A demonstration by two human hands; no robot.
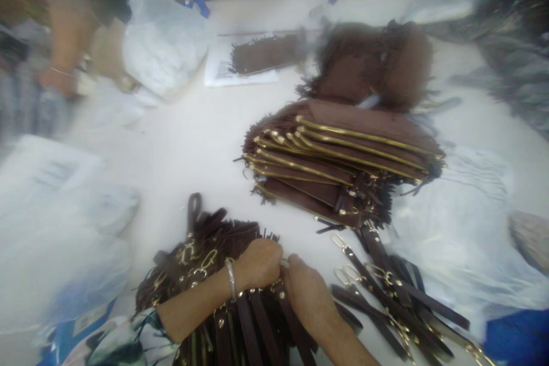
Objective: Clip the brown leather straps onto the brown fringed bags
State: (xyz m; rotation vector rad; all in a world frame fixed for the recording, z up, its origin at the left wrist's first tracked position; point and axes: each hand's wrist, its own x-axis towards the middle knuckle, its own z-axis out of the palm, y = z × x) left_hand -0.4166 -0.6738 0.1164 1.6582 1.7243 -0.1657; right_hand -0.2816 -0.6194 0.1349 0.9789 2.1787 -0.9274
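My left hand [261, 263], with a silver bracelet at the wrist, is closed in a fist-like pinch; what its fingers hold is hidden. Right against it, my right hand [311, 297] is closed at the metal end of a dark brown wrist strap [294, 320], which hangs down from the two hands. Beneath them lies a heap of brown fringed pouches [234, 231] with several straps and gold clasps on it. Loose wrist straps [381, 297] with gold-coloured clips lie to the right of my right hand.
Brown fringed pouches with gold zips [343, 143] are stacked beyond my hands, with a blurred brown pile [377, 63] behind. One pouch [266, 54] lies on paper. Plastic bags [64, 240] flank the white table [171, 137]. Another person's hand [60, 80] is at upper left.
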